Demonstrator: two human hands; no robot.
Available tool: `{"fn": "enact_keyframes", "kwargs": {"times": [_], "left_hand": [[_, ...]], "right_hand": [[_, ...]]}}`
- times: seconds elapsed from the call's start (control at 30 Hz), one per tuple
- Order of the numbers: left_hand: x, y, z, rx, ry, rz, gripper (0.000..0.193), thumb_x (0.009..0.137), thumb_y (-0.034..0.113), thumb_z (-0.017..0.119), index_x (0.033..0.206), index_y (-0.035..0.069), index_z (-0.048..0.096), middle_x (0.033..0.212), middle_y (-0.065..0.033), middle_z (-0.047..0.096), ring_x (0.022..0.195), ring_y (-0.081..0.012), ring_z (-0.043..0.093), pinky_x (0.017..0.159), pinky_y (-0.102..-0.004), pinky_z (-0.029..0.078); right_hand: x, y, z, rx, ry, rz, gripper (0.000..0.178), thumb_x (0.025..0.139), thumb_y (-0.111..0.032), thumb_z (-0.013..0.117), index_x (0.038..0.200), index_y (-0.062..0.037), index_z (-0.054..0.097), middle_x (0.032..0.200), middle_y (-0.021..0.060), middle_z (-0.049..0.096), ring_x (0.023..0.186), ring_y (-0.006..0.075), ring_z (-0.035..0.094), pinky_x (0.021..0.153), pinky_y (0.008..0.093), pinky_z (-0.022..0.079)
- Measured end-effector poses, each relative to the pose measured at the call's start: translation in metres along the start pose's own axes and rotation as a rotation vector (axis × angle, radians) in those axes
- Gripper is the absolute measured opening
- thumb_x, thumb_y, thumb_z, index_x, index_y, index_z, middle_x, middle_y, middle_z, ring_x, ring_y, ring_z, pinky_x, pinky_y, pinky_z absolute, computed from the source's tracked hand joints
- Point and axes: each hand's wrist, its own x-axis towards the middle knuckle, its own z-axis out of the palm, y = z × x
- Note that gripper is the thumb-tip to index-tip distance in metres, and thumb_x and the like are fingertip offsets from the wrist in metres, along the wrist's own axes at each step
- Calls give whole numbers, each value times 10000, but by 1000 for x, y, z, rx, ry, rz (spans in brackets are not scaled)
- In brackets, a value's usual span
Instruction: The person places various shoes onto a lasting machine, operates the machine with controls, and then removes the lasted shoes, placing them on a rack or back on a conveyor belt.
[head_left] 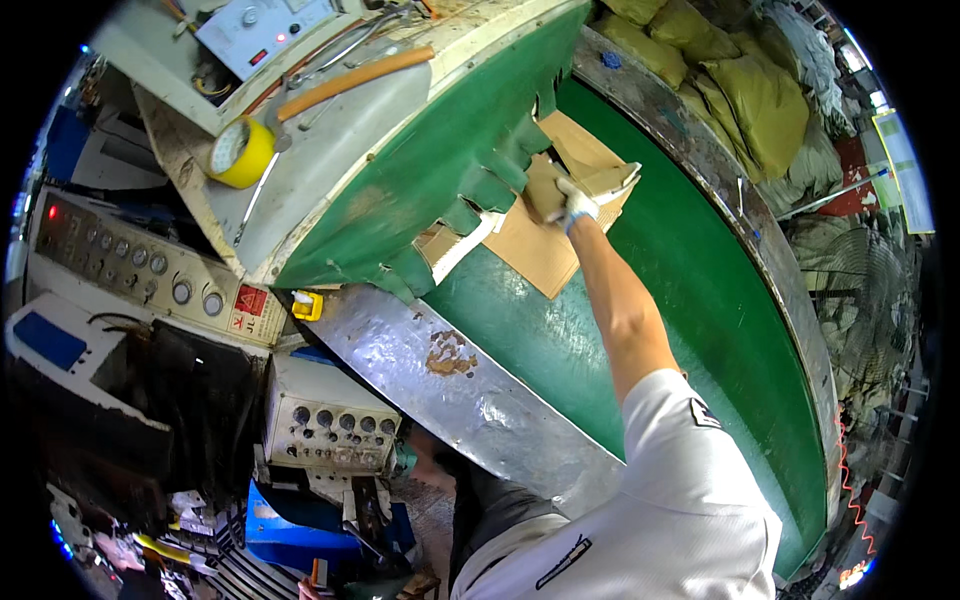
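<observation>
A yellow tape roll [240,152] sits at ten o'clock on the grey machine housing [330,150]. At one o'clock, the gloved right hand [570,200] pinches a flat brown cardboard piece [535,250] lying on the green round table [700,300], under ragged green flaps [480,170].

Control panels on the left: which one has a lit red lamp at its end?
The long beige control panel with a row of round knobs; a red lamp glows at its upper-left end. The boxy grey panel below it shows only dark holes and no light.
</observation>
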Motion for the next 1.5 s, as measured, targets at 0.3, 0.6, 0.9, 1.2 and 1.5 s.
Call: {"fn": "enact_keyframes", "kwargs": {"times": [0.3, 0.6, 0.9, 1.2, 1.5], "left_hand": [[12, 13, 21, -49, -73, -125, 473, 1059, 379, 598, 1126, -78, 700, 1040, -163, 701, 954, -238, 640, 882, -377, 506], [9, 43, -18, -37, -175, -304, 390, 1019, 274, 660, 1160, -89, 695, 1048, -184, 702, 944, -252, 653, 876, -370, 521], [77, 183, 11, -1024, -588, -147, 498, 1081, 351, 568, 1380, -46, 601, 1249, -134, 716, 1038, -212, 718, 931, -320, 534], [141, 89, -37, -799, -156, -314, 169, 927, 127, 760, 1004, -16, 805, 792, 33, 694, 710, -41, 559, 669, -233, 452], [161, 32, -22, -654, 387, 25, 279, 1003, 145, 609, 840, -64, 696, 635, -117, 596, 607, -149, 493, 570, -370, 395]], "right_hand": [[-186, -115, -179, 100, -703, -211, 743, 835, -181, 782, 1475, 0, 450, 1325, 168, 640, 1248, 350, 625, 1105, 506, 506], [-461, -56, -60, 135, -925, -9, 728, 848, -229, 753, 1480, -5, 468, 1330, 160, 641, 1147, 276, 668, 977, 418, 576], [-643, 121, 18, -197, -1078, 755, 568, 988, -262, 605, 1494, -42, 473, 1354, 164, 635, 1184, 277, 656, 997, 429, 572], [-727, 221, 57, -451, -1223, 1121, 471, 1115, -316, 470, 1521, -77, 461, 1397, 153, 623, 1255, 260, 626, 1031, 419, 561], [-772, 272, 81, -600, -1403, 829, 505, 1106, -322, 498, 1542, -73, 444, 1408, 117, 607, 1219, 211, 630, 1041, 367, 535]]}}
